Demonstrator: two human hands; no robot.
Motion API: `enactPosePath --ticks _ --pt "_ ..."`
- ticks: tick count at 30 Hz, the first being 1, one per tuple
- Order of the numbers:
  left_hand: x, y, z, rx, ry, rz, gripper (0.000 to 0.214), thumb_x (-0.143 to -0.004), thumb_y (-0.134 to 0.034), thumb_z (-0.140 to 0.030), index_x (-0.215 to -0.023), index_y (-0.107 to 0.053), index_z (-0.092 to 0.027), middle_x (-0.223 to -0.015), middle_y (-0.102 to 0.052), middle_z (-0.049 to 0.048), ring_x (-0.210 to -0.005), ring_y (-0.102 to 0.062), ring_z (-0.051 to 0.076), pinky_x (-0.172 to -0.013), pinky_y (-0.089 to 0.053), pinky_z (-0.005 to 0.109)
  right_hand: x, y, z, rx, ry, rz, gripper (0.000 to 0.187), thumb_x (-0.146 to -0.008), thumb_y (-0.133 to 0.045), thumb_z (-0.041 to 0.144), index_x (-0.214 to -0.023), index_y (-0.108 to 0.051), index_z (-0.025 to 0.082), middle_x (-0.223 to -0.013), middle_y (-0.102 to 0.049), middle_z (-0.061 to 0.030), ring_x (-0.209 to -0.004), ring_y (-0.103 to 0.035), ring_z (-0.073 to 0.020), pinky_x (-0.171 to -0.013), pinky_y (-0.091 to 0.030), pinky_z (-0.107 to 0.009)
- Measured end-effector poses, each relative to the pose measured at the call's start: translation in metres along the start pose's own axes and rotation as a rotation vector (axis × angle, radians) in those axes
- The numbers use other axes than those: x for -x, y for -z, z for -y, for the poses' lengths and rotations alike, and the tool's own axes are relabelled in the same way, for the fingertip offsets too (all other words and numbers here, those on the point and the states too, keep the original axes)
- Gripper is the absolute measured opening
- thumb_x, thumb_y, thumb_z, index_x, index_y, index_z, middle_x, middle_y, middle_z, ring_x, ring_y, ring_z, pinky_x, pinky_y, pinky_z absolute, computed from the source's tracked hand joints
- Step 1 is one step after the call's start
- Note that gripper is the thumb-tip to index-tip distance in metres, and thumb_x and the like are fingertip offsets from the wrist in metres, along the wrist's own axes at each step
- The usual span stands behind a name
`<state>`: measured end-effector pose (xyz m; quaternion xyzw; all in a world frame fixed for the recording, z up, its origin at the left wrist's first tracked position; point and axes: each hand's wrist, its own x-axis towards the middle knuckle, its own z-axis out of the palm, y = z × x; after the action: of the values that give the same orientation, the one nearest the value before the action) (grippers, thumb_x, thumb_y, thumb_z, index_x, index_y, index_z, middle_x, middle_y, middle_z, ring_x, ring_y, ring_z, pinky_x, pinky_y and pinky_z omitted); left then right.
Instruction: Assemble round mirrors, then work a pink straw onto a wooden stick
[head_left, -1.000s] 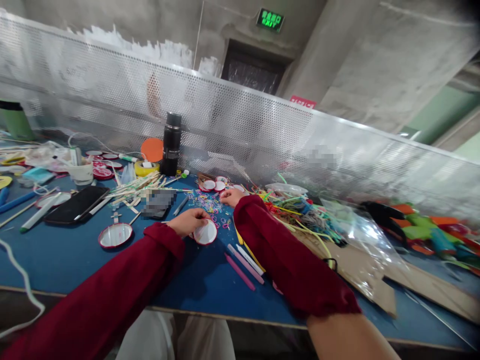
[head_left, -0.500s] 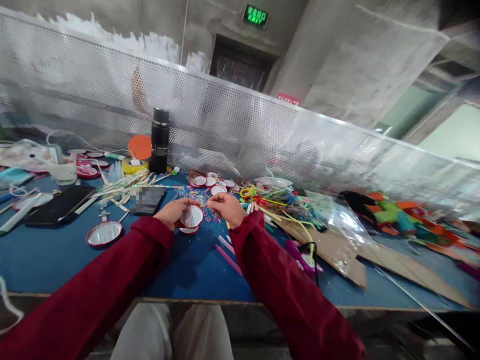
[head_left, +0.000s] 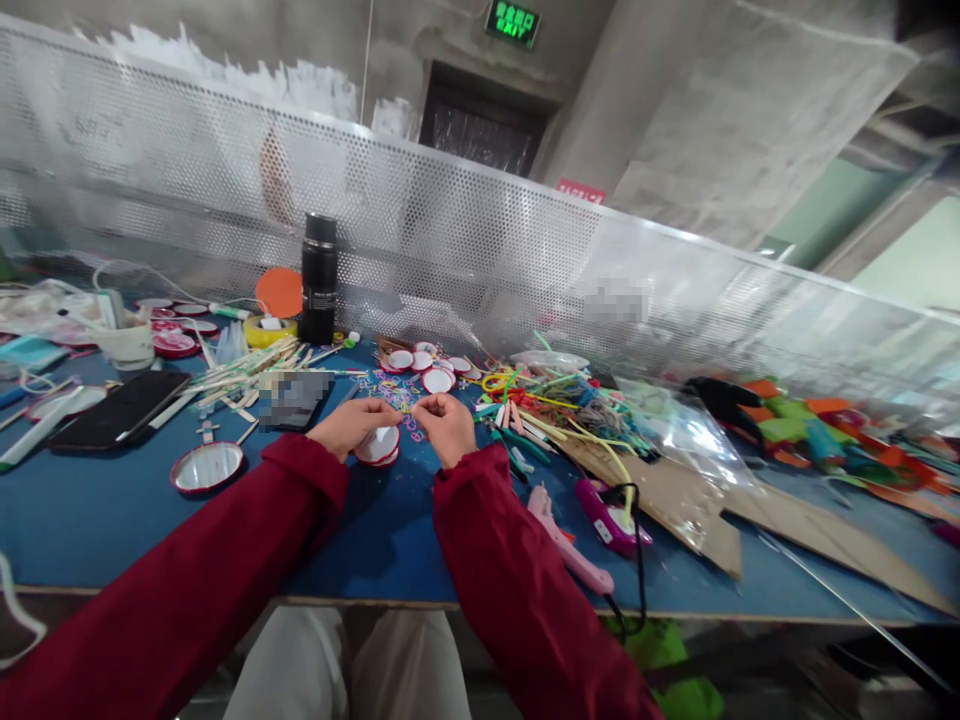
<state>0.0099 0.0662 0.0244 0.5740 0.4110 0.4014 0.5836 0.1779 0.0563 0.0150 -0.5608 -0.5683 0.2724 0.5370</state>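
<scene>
My left hand is closed, thumb and forefinger pinched at the upper edge of a small round mirror with a red rim. Just under that mirror, the edge of another red-rimmed disc shows above the blue tabletop. Fingertips of my right hand are pinched together close to the left fingertips; whatever they hold is too small to make out. Behind both hands lie many small coloured bands, scattered in a loose pile. Several more round mirrors are heaped beyond them.
Left of my hands are a handled round mirror, phones, wooden sticks and a black bottle. On the right lie pens, a pink corded tool, a purple device and cardboard. A perforated metal screen stands behind.
My right hand has shifted slightly left and closer to the left fingertips. The mirror under my left hand sits a little lower. The right sleeve has moved left, uncovering the pink tool.
</scene>
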Motion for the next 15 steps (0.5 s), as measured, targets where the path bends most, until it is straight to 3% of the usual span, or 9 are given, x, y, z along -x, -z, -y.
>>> enactPosePath --ticks 4,9,15 --pt "0.001 0.0 0.001 -0.113 -0.011 0.017 0.036 -0.058 -0.082 -0.045 -0.074 -0.064 -0.018 -0.048 -0.048 -0.0063 -0.043 -0.041 0.009 -0.042 -0.027 0.022 0.004 -0.007 -0.006 -0.046 -0.035 0.03 0.021 -0.067 -0.067 0.04 -0.071 -0.063 0.02 -0.058 -0.061 0.0046 -0.053 -0.053 -0.0108 -0.052 -0.044 -0.022" --pt "-0.001 0.002 0.003 -0.21 -0.112 -0.008 0.038 -0.056 -0.082 -0.048 -0.068 -0.065 -0.016 -0.053 -0.053 -0.0039 -0.051 -0.047 0.011 -0.048 -0.032 0.022 0.012 -0.014 -0.005 -0.19 -0.172 0.067 0.02 -0.063 -0.069 0.036 -0.068 -0.057 0.021 -0.053 -0.052 0.0084 -0.048 -0.045 -0.008 -0.046 -0.039 -0.02" --pt "0.001 0.003 -0.001 -0.225 -0.102 -0.026 0.036 -0.057 -0.079 -0.046 -0.074 -0.073 -0.015 -0.062 -0.066 0.001 -0.058 -0.055 0.015 -0.052 -0.04 0.024 0.019 -0.016 0.007 -0.326 -0.256 0.054 0.024 -0.062 -0.07 0.038 -0.067 -0.055 0.021 -0.054 -0.049 0.0087 -0.048 -0.043 -0.0074 -0.043 -0.037 -0.019"
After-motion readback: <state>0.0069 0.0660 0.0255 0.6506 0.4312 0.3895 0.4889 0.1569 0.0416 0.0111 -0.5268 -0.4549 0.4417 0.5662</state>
